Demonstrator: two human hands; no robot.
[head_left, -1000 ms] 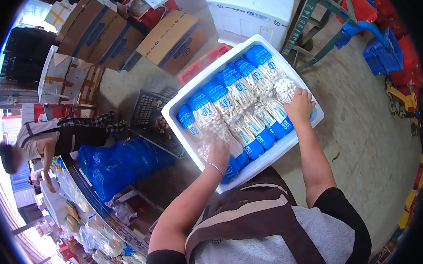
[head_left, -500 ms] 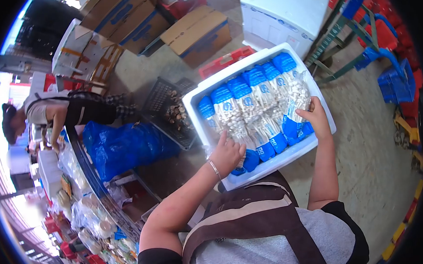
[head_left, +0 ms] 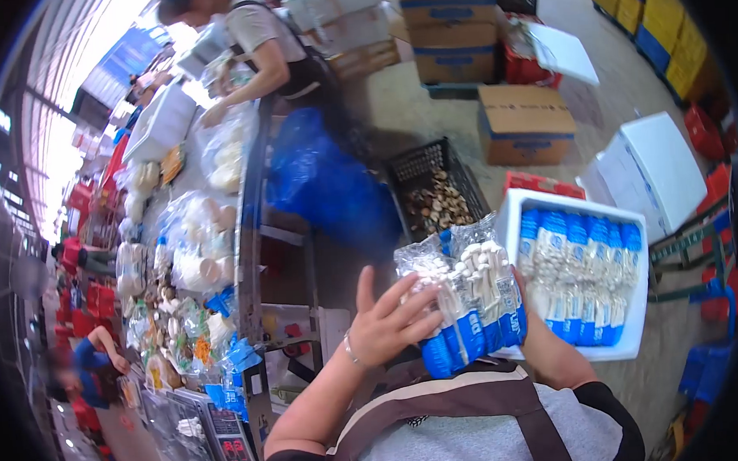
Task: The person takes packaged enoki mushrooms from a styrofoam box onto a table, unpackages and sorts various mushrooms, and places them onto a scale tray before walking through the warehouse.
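Packs of white mushrooms [head_left: 469, 304] in clear film with blue printed ends hang in front of my chest, side by side. My right hand [head_left: 539, 326] grips them at their right edge; its fingers are mostly hidden behind the packs. My left hand [head_left: 393, 318], with a bracelet at the wrist, has its fingers spread over the left pack, thumb raised. To the right, a white foam box [head_left: 513, 224] holds two rows of similar blue-and-white packs [head_left: 580, 258].
Left stands a long table [head_left: 250, 236] with bagged produce and a scale [head_left: 235, 457]. A black crate [head_left: 415, 158] of brown mushrooms, a blue bag [head_left: 321, 171] and a carton [head_left: 527, 125] are ahead. A co-worker [head_left: 267, 54] stands across the table.
The view has swung left toward the table. Mushroom packs have come out of the foam box and are now before my chest. My left hand has moved from the box onto these packs.
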